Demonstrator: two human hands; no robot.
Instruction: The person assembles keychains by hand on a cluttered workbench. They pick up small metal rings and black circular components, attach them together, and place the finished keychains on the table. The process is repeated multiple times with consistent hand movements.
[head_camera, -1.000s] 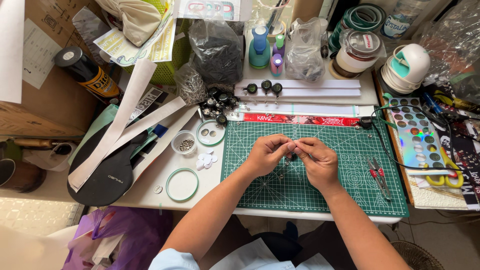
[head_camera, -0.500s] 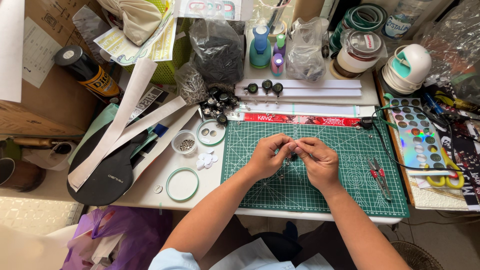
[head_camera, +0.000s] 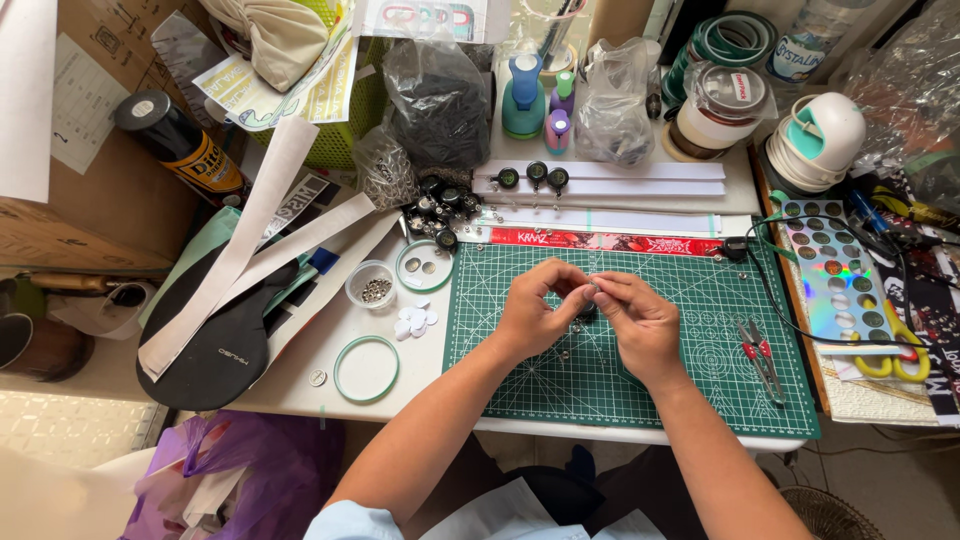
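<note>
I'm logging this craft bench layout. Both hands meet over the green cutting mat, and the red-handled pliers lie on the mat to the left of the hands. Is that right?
Not quite. The head view shows the left hand and right hand meeting over the green cutting mat, but the red-handled pliers lie on the mat to the right of the hands, not the left.

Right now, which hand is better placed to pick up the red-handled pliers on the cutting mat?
Right. The right hand is on the pliers' side of the green cutting mat, with bare mat between. The left hand would have to cross over it. Both hands pinch a small part.
</note>
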